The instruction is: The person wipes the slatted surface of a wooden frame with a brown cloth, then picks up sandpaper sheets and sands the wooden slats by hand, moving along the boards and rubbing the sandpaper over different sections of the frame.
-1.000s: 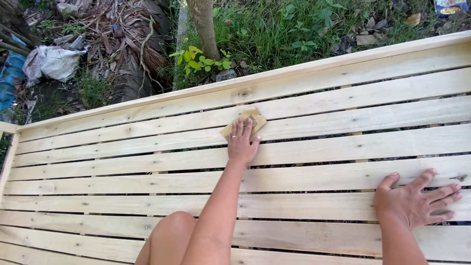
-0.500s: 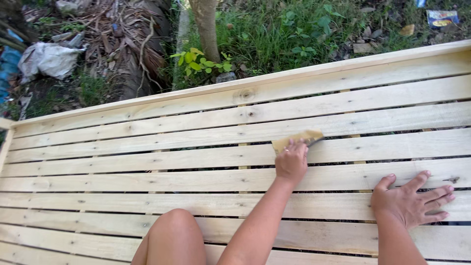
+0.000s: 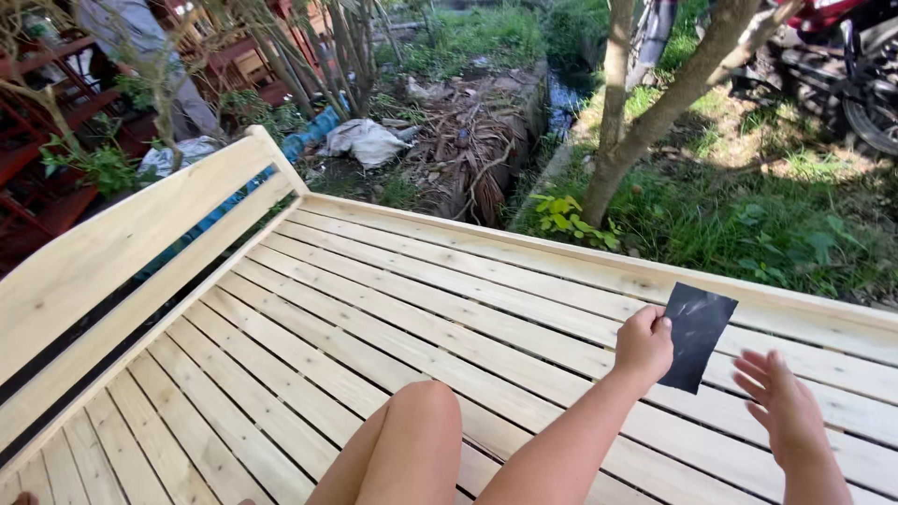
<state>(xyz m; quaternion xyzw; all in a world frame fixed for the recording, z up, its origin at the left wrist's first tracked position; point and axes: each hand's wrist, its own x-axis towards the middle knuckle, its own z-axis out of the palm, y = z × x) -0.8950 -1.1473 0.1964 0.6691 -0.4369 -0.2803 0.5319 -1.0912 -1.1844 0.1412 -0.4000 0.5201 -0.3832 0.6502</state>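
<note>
The left hand [image 3: 644, 344] is raised at about 4 o'clock in the view, its forearm running up from 6 o'clock toward 1 o'clock. Its fingers are curled and pinched with the thumb at the top, knuckles facing the camera. The right hand [image 3: 784, 404] sits just beside it toward 3 o'clock, slightly lower, with loosely spread fingers reaching toward 10 o'clock and gripping nothing. A bare knee rises at 6 o'clock.
</note>
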